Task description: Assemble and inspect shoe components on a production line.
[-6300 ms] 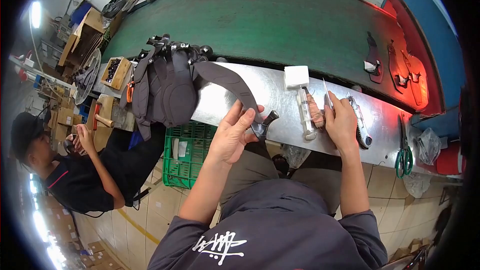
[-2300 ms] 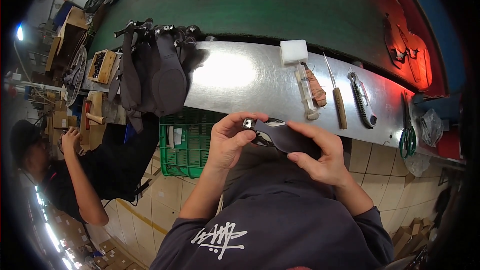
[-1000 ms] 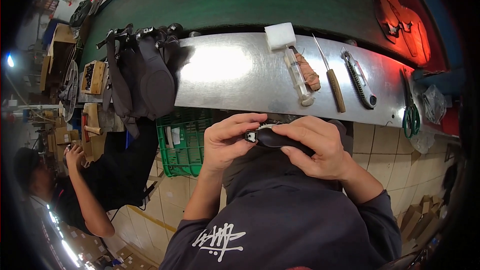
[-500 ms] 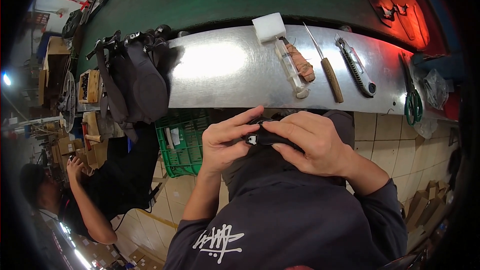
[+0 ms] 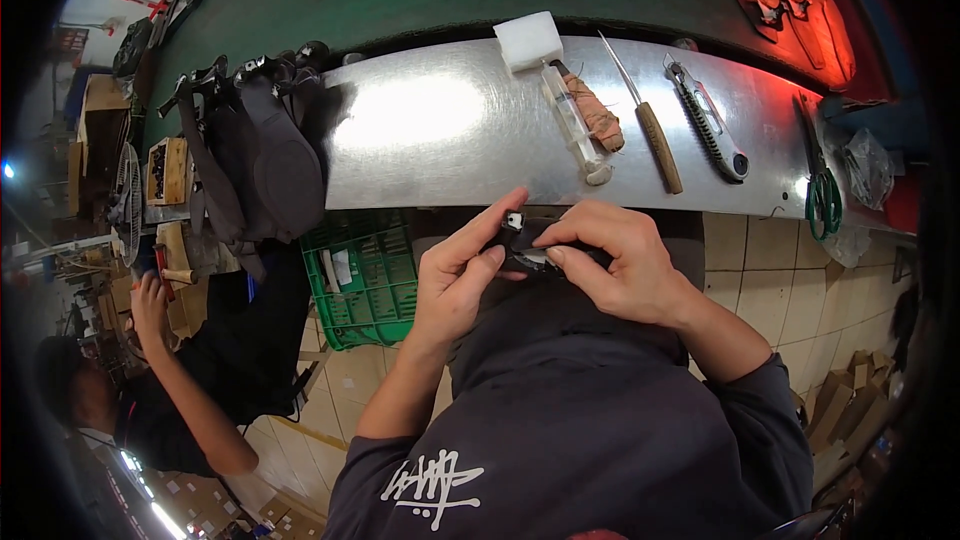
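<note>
Turned since the previous head-view frame, the black heeled piece, held above the lap, points its pale-tipped end benchward, baring that tip. Left hand clamps it between thumb and fingers; right hand pinches its edge. Fingers hide much of it. Awl, cutter and syringe lie on the metal bench.

Our left hand angles toward one o'clock, thumb bent inward; our right hand pinches, fingertips toward nine.
</note>
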`<state>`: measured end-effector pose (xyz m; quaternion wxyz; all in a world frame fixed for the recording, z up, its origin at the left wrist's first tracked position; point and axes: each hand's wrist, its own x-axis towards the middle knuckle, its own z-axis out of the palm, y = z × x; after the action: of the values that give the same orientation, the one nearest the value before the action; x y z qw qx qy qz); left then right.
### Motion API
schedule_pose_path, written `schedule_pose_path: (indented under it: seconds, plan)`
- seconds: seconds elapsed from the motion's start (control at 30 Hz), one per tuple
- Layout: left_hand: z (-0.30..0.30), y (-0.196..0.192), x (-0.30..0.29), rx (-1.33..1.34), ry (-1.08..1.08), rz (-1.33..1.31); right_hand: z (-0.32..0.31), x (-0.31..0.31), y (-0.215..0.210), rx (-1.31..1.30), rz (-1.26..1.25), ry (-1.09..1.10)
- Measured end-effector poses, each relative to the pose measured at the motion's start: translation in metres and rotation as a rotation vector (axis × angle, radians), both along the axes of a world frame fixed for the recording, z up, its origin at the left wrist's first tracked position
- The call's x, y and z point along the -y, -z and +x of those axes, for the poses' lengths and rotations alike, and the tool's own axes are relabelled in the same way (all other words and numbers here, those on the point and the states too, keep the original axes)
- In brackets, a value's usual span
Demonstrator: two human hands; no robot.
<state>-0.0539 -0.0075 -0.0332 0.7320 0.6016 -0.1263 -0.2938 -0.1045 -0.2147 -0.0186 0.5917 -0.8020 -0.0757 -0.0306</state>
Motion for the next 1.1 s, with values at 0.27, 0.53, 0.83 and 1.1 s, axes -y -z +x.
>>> schedule_pose_path:
  seconds: [0.27, 0.53, 0.83, 1.1]
  plan:
    - [-0.003, -0.001, 0.006, -0.040, -0.047, 0.024, 0.001, -0.003, 0.002, 0.228, -0.275, -0.035]
    - [0.001, -0.004, 0.005, -0.127, -0.069, 0.034, 0.008, 0.012, 0.001, 0.262, -0.329, -0.209]
    - [0.008, -0.008, 0.013, -0.403, -0.096, 0.032, -0.001, 0.007, 0.002, 0.100, -0.204, -0.151]
    - [0.011, -0.016, 0.013, -0.490, -0.110, 0.020, -0.002, 0.002, 0.007, 0.213, -0.182, -0.047]
